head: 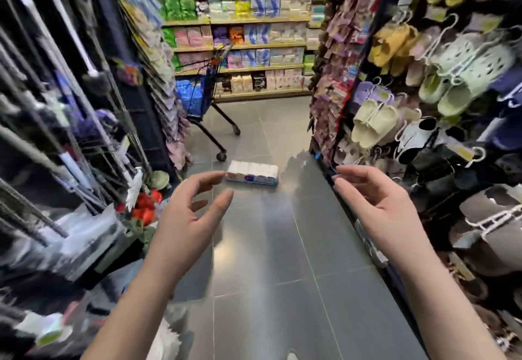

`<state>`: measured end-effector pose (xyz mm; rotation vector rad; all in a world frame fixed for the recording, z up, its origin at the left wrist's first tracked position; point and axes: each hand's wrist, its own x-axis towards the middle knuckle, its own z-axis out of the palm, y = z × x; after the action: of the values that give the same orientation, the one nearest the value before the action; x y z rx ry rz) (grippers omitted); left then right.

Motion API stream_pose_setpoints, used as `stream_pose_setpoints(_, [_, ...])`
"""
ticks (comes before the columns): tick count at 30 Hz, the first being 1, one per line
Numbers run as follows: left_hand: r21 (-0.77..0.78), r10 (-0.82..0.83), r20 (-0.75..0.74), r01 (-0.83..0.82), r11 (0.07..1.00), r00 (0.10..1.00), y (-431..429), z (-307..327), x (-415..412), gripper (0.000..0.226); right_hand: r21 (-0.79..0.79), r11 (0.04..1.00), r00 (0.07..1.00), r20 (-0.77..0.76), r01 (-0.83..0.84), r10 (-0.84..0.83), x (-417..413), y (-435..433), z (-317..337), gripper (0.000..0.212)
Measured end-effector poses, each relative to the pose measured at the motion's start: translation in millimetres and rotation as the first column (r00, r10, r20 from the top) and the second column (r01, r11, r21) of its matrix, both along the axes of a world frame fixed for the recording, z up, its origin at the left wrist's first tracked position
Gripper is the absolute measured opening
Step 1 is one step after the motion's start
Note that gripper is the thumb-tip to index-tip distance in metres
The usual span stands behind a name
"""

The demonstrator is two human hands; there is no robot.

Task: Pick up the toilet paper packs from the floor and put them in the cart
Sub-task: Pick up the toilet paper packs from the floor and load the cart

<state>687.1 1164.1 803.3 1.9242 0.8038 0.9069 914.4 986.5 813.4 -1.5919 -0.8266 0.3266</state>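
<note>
Ahead of both outstretched hands, on the grey tiled floor (pixel 282 246), lies a long white plastic-wrapped toilet paper pack with a blue printed band along its near edge (pixel 252 173). Its long axis runs crosswise to the aisle, so each end points toward one hand. The left hand (pixel 189 210) is open, fingers and thumb spread in a loose curl, holding nothing; its fingertips overlap the pack's left end in this view, though it seems to hover above and short of the pack, and contact cannot be confirmed. The right hand (pixel 378 204) is likewise open and empty, fingers extended toward the left, and it sits well apart from the pack's right end. The left hand is therefore the nearer one. Both hands are held wide of each other, roughly a pack-length apart, which suits a grip on the two ends. Beyond the pack, farther from the hands and slightly to the left, stands the blue wire shopping cart on black castors (pixel 203 97), already holding blue-wrapped goods. The reach probably needs a step forward and a bend down.
</note>
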Motion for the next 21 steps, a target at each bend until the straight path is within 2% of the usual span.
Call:
stream_pose_setpoints(6, [0.01,0.065,0.012,-0.065,0.998,0.998,46.6,15.0,69.2,0.028,0.063,0.996,0.997,-0.026,-0.066,0.068,70.8,59.7,-4.1,0.016])
stream_pose_setpoints(15, [0.022,0.094,-0.005,-0.094,0.995,0.996,112.3,20.1,140.7,0.025,0.04,0.987,0.987,-0.036,-0.155,0.157,150.6,142.7,-8.4,0.013])
stream_pose_setpoints(21, [0.002,0.097,-0.005,-0.097,0.995,0.995,188.9,13.1,174.9,0.025,0.005,0.986,0.986,-0.026,-0.166,0.166,182.9,217.0,-12.9,0.011])
